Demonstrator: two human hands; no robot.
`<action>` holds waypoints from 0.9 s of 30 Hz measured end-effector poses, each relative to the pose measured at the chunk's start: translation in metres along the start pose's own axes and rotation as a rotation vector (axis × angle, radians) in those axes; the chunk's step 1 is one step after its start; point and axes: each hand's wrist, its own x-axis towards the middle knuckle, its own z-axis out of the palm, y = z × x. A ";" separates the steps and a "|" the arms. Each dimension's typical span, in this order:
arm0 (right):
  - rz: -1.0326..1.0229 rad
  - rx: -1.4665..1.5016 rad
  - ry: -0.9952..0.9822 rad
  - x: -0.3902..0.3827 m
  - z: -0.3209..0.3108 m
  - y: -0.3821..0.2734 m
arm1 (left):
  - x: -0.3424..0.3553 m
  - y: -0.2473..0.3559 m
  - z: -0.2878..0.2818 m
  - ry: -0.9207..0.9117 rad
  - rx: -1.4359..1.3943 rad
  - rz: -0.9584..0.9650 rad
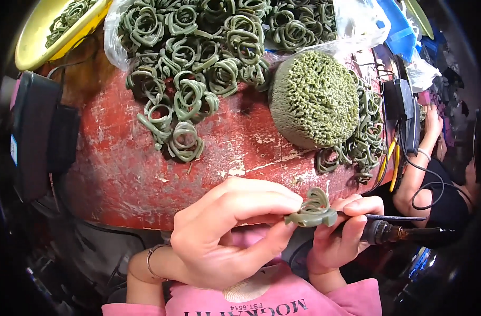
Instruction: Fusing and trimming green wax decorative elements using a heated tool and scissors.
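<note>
Closest to the camera, the left hand (227,229) pinches a green looped piece (315,209) between thumb and fingertips, holding it up by the near edge of the red desk (240,142). Its right side meets the right hand (348,226), whose fingers are curled around a dark-barrelled tool (377,231) with a brownish metal shaft; a thin dark strip (398,217) runs alongside. Both tool ends point away to the right — away from the piece and the left fingers. Whether the right fingertips press on the piece or merely steady it, I cannot tell.

Good handling here, I would judge, rests on the left pinch: firm enough that the piece cannot twist, light enough not to squash its overlapping loops, which look thin and easily bent. Gripping low, on the thicker base, seems safer than squeezing the curls. Bracing the two hands against each other would steady small movements. The metal shaft may be hot, so bare skin is best kept well clear of it — and the cable (427,176) at the right free of the elbow.

Beyond, a heap of similar loops (185,95) and a rough green block (319,100) sit on the desk.
</note>
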 end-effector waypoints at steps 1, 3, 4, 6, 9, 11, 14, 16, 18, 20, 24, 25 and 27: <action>0.001 -0.004 -0.001 0.000 0.002 0.001 | 0.000 -0.001 -0.001 -0.017 0.033 0.047; -0.033 -0.012 0.050 0.000 0.005 0.003 | 0.002 -0.002 0.000 0.026 0.019 0.058; -0.032 -0.015 0.049 0.000 0.004 0.002 | 0.002 -0.001 0.000 0.067 0.010 0.071; -0.003 -0.014 0.028 0.000 0.002 0.001 | 0.002 0.002 0.001 0.074 0.005 0.035; 0.005 -0.006 0.031 0.001 0.005 0.001 | 0.001 0.002 0.001 0.088 -0.014 -0.007; 0.013 -0.011 0.014 0.001 0.003 0.000 | 0.001 0.002 0.002 0.097 -0.030 -0.015; -0.006 -0.005 -0.006 0.000 0.002 0.002 | 0.001 0.000 0.002 0.108 -0.057 -0.053; -0.033 0.002 -0.010 0.000 0.003 0.003 | 0.002 -0.003 -0.001 -0.011 -0.033 -0.012; -0.091 -0.008 -0.019 0.000 0.003 0.004 | 0.002 -0.002 -0.001 -0.010 -0.046 -0.032; -0.113 -0.009 -0.029 0.001 0.003 0.004 | 0.003 0.001 0.001 -0.008 -0.061 -0.050; -0.188 0.029 -0.016 -0.001 0.005 0.010 | 0.000 -0.001 0.003 0.039 -0.283 -0.187; -0.190 0.027 -0.018 -0.001 0.004 0.009 | -0.001 -0.003 0.004 0.048 -0.391 -0.185; -0.156 -0.020 -0.069 -0.002 0.001 0.006 | -0.002 -0.004 0.004 0.041 -0.420 -0.193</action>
